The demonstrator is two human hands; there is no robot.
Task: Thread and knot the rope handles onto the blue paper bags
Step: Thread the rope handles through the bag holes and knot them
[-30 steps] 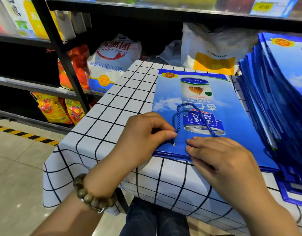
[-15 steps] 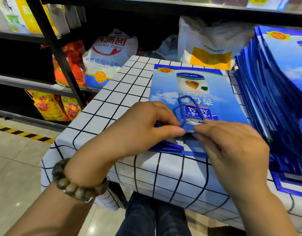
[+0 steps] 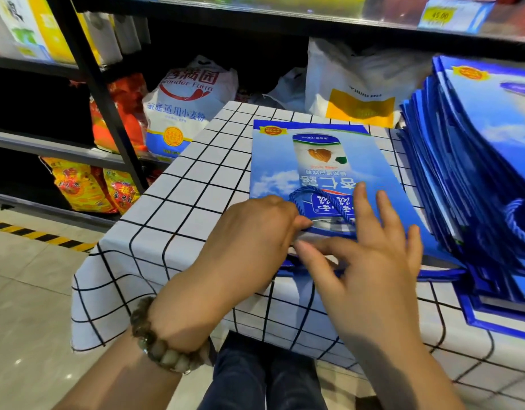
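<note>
A flat blue paper bag (image 3: 320, 167) lies on the table with its top edge toward me. A blue rope handle (image 3: 307, 192) loops over its printed face. My left hand (image 3: 255, 232) grips the near top edge of the bag, thumb pressed on the upper sheet, which is lifted a little. My right hand (image 3: 370, 255) hovers over the same edge with fingers spread and straight, its index finger pointing left into the gap below the raised sheet. The rope's ends are hidden by my hands.
The table wears a white cloth with black grid lines (image 3: 178, 208). A thick stack of blue bags (image 3: 477, 184) leans at the right. Behind stand black shelves (image 3: 98, 93) with flour and snack packs. Tiled floor (image 3: 27, 291) lies at the left.
My left hand has gone from pinching the rope near the hole to gripping the bag's edge and lifting it. My right hand has opened and spread its fingers.
</note>
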